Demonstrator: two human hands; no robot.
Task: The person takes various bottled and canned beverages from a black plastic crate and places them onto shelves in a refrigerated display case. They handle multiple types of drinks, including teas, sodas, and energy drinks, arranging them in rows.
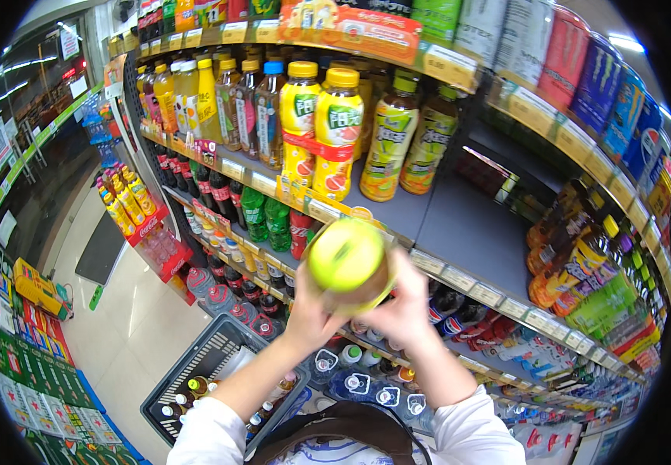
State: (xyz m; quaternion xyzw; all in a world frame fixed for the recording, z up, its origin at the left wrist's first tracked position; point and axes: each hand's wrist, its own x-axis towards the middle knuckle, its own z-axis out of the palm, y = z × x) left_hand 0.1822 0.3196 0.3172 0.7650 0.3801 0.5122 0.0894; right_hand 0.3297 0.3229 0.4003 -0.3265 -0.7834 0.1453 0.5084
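Close before me, both my hands are wrapped round a drink bottle (349,260) with a broad yellow-green cap and a brownish body; it is blurred and seen from above. My left hand (310,316) grips its left side, and my right hand (402,306) closes on its right side near the base. Behind it on the shelf stand two yellow bottles (337,133) joined by a red band. To their right are two bottles of brownish drink with green caps (390,138). The label of the held bottle cannot be read from this angle.
A grey shelf board (463,232) stretches right to bottles lying or leaning together (576,271). Tall cans (560,58) line the upper right shelf. Below left sits a dark shopping basket (188,364) with several bottles in it. Large water bottles (351,384) stand low down. Stacked cartons (29,387) border the aisle.
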